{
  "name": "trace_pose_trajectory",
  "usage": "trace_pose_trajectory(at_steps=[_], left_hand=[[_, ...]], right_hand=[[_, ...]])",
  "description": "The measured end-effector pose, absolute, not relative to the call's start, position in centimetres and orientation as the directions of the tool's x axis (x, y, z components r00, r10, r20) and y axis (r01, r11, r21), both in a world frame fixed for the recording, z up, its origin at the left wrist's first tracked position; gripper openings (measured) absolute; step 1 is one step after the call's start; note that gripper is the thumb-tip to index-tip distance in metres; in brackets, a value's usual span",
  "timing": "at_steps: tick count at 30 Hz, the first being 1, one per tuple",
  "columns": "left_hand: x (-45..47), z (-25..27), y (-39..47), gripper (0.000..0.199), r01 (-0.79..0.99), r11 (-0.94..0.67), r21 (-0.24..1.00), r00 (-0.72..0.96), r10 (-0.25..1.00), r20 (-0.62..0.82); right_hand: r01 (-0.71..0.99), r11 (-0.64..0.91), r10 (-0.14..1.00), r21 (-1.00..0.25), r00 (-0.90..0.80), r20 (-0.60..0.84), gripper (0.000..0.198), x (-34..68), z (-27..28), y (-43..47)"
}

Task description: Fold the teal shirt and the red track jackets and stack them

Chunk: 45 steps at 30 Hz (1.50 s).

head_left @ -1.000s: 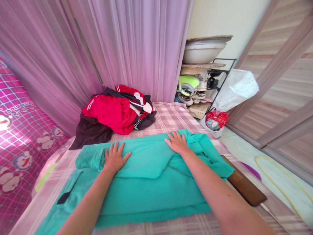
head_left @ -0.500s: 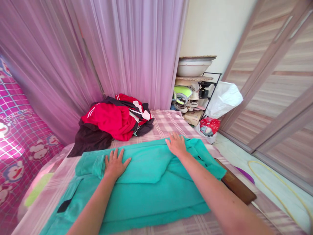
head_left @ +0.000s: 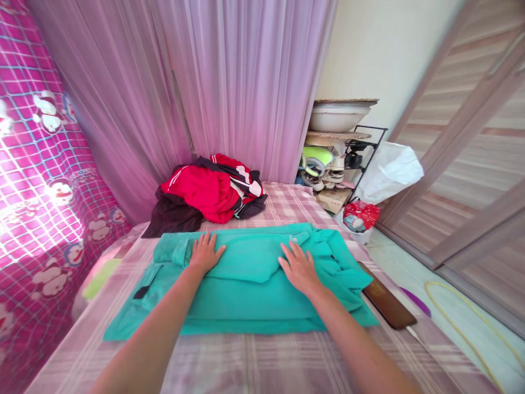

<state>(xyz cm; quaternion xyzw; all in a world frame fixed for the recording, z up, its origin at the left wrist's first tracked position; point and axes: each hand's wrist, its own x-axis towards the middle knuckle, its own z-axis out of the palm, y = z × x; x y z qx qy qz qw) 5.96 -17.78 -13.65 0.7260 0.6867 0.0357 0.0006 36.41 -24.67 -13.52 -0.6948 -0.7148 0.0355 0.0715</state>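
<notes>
A teal garment (head_left: 254,301) lies partly folded across the plaid bedsheet (head_left: 229,361), its far part turned over toward me. My left hand (head_left: 205,254) rests flat on the folded layer at the left, fingers spread. On the right side of the same layer lies my right hand (head_left: 298,266), also flat with fingers apart. A small dark patch (head_left: 141,292) shows on the garment's left end. Whether it is a shirt or a jacket I cannot tell.
Red and dark clothes (head_left: 213,191) are heaped at the back by the purple curtain (head_left: 246,82). A brown phone-like slab (head_left: 389,301) with a white cable lies at the bed's right edge. Beyond stand a shoe rack (head_left: 369,156), a white bag (head_left: 389,169) and a wardrobe (head_left: 459,164).
My right hand has slid nearer to me on the teal cloth, off its far edge. The left hand stays flat on the cloth. The whole view has shifted, showing more sheet in front.
</notes>
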Motion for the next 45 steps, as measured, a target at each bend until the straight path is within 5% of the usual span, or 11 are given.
trace_pose_trajectory(at_steps=[6,13,20,33,45], left_hand=[[2.0,-11.3,-22.3,0.063,0.999,-0.036,-0.029,0.039,0.993,0.108],[-1.7,-12.3,-25.1,0.064,0.999,-0.036,0.026,0.034,0.998,0.051],[-1.0,-12.9,-24.8,0.064,0.996,0.002,0.090,-0.002,1.000,-0.003],[-1.0,-13.3,-25.4,0.063,0.995,0.018,0.103,-0.027,0.996,0.083],[-1.4,-14.0,-24.5,0.063,0.999,0.007,0.031,-0.010,0.994,0.109]], right_hand=[[0.996,0.038,0.999,-0.082,-0.038,0.001,0.056,35.8,-14.8,-27.8],[0.971,0.210,0.955,-0.116,-0.178,0.238,0.055,30.5,-11.7,-28.0],[0.953,0.280,0.960,-0.114,-0.281,0.010,0.055,27.9,-14.2,-28.6],[0.950,0.290,0.957,-0.113,-0.288,0.039,0.053,28.4,-14.3,-29.5],[0.923,0.278,0.960,-0.266,-0.264,0.089,0.051,33.2,-14.4,-30.5]])
